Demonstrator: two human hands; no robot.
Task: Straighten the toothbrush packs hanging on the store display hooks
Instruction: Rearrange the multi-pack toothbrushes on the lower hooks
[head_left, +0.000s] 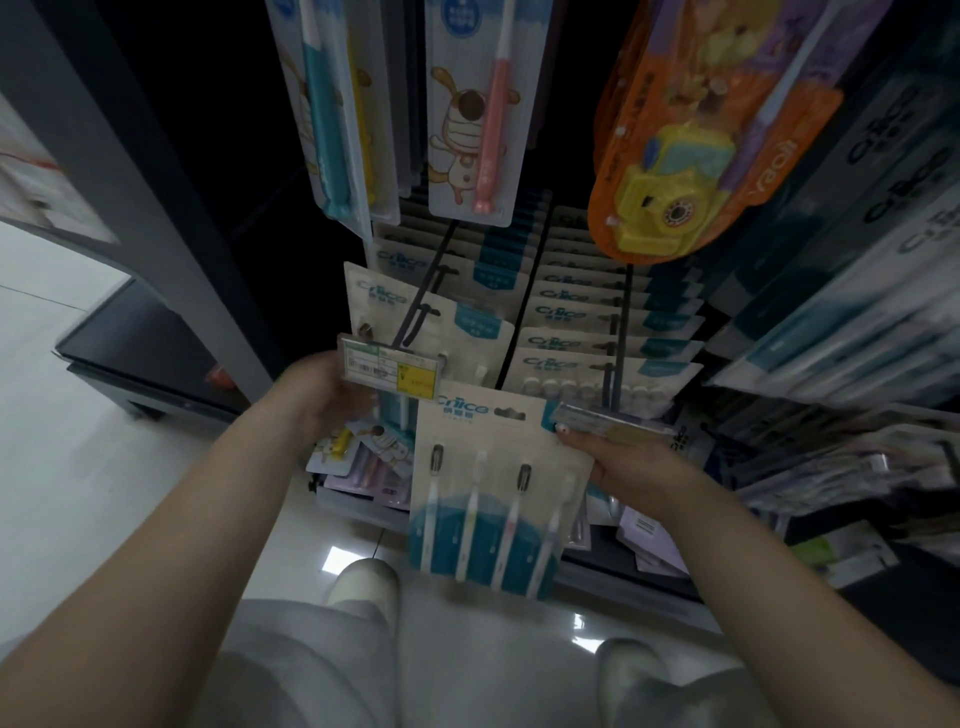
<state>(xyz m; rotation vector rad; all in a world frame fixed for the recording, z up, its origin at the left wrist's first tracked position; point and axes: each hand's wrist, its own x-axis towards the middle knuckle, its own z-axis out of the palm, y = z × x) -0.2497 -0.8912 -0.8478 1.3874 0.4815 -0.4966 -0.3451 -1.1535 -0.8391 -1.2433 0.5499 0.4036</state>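
A white and teal toothbrush pack (493, 499) with several brushes hangs off any hook in front of the display, tilted slightly. My right hand (623, 457) pinches its right edge, just under a clear price tag holder (613, 422). My left hand (327, 395) reaches behind the price tag (389, 371) at the tip of the left hook (415, 322); its fingers are hidden by the tag and the packs. Rows of matching packs (571, 338) hang on the dark hooks behind.
Children's toothbrush packs (478, 114) and an orange pack with a yellow toy (691, 156) hang above. More packs fill the right shelves (857, 338). Small packs (363, 452) sit low at the left. A dark cart (140, 353) stands on the glossy white floor.
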